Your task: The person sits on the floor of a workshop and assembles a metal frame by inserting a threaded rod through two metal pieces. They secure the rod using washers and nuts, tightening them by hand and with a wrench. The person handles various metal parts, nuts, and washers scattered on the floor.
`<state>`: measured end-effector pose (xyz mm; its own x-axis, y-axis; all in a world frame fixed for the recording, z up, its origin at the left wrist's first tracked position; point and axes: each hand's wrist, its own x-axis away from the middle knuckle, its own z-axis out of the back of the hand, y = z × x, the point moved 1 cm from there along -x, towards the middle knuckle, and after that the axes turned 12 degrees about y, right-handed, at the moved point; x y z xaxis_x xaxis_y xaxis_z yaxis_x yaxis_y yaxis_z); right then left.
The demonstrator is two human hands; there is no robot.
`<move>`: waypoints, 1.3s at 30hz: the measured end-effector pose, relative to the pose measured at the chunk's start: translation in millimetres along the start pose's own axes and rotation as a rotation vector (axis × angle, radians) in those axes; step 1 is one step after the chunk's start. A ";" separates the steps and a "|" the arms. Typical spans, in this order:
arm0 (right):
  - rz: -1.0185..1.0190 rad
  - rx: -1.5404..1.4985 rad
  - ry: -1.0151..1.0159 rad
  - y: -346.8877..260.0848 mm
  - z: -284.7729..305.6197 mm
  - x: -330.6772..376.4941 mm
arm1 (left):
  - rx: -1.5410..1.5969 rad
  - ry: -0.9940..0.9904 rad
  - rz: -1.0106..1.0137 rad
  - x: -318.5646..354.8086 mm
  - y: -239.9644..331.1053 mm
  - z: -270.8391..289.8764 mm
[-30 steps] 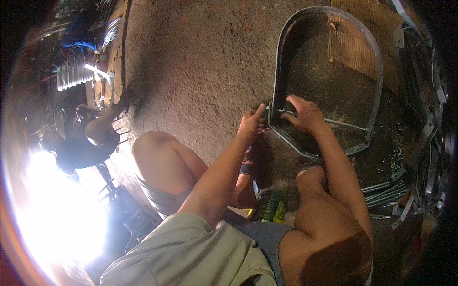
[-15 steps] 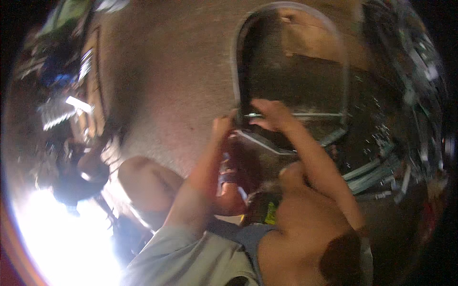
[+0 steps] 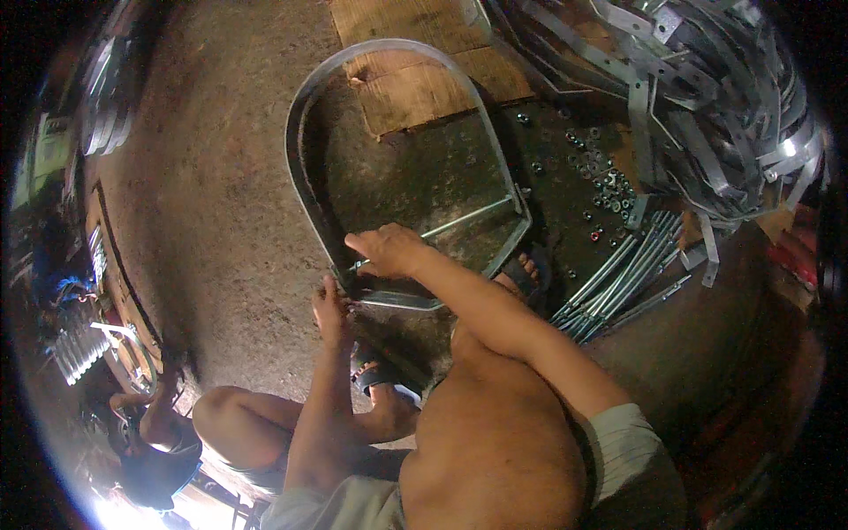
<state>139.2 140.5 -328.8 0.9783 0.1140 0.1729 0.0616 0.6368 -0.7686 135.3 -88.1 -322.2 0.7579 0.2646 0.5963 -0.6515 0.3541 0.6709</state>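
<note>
Head view: both hands at the near corner of an arch-shaped metal band frame [image 3: 305, 132] lying flat on the dirt floor [image 3: 203, 177].

Right hand [image 3: 389, 250] clenched over the end of a thin threaded rod [image 3: 464, 219] that spans the frame's open end, corner to corner. Left hand [image 3: 329, 309] just below it, fingertips pressed against the frame's lower-left corner; whether it pinches anything cannot be told. Frame lies directly ahead of the person's knees, partly over wooden boards [image 3: 415, 62]. Sandalled foot [image 3: 375, 375] sits below the frame. To the right: bundle of long rods [image 3: 618, 278], scattered nuts [image 3: 601, 172], heap of metal strips [image 3: 707, 97].
</note>
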 end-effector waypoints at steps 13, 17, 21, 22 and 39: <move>-0.109 0.040 0.024 -17.1 8.7 -7.6 | -0.803 0.058 -0.494 18.4 20.8 10.2; 0.043 0.134 -0.090 -23.2 11.1 -0.1 | -1.021 0.033 -0.490 23.2 28.8 6.9; 0.024 0.108 0.008 -17.1 4.6 -0.2 | -1.035 0.025 -0.476 24.7 32.5 4.2; 0.028 0.076 0.105 -16.5 3.9 1.7 | -1.026 0.028 -0.478 25.1 33.3 4.4; -0.147 0.059 0.114 -18.6 -4.0 -9.8 | -0.976 0.008 -0.420 29.2 42.4 4.7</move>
<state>129.3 124.5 -318.6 0.9758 -0.0689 0.2074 0.1975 0.6841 -0.7022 129.7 -69.5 -274.3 0.9182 -0.0416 0.3938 -0.0310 0.9839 0.1763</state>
